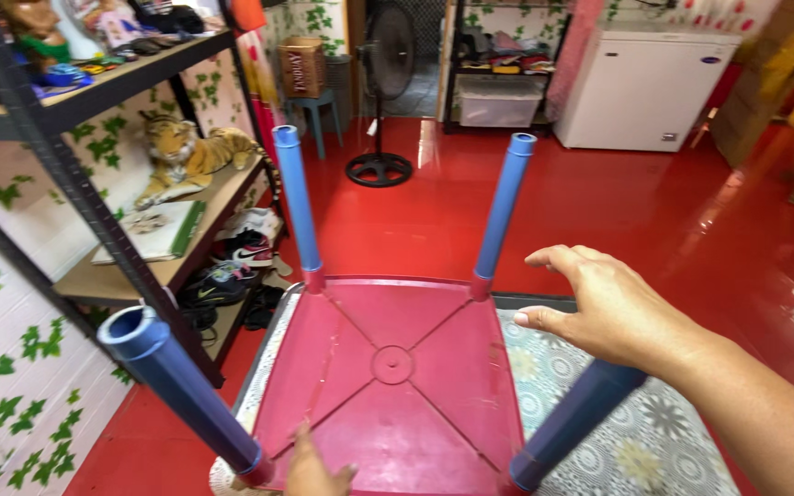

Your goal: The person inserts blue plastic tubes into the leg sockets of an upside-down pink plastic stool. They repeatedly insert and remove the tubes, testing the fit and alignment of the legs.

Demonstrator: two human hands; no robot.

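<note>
You are looking down at an upturned red plastic stool [397, 377] filling the lower middle of the frame, its underside facing you and its four blue legs [298, 197] sticking up. It is lying on a patterned grey and white mat [636, 441], which is spread over the glossy red floor [618, 211].

Your right hand [604, 308] is coming in from the right edge, fingers spread and slightly curled, released and hovering just over the near right leg [572, 424]; whether it is touching the leg I cannot tell. Your left hand [314, 473] is showing only partly at the bottom edge, resting against the near rim of the seat; its grip is mostly cut off, so I cannot tell whether it is clenching.

At the left of the frame a dark metal shelf rack [66, 174] is standing close beside the stool, with the near left leg [181, 390] leaning toward it. A toy tiger [190, 156] and a notebook [153, 230] are lying on its middle shelf, and shoes [232, 266] are crowding the bottom one. In the upper middle, well apart, a standing fan [383, 92] and a small blue stool [314, 115] carrying a wicker basket [303, 66] are standing. A white chest freezer [645, 87] is sitting at the upper right.
</note>
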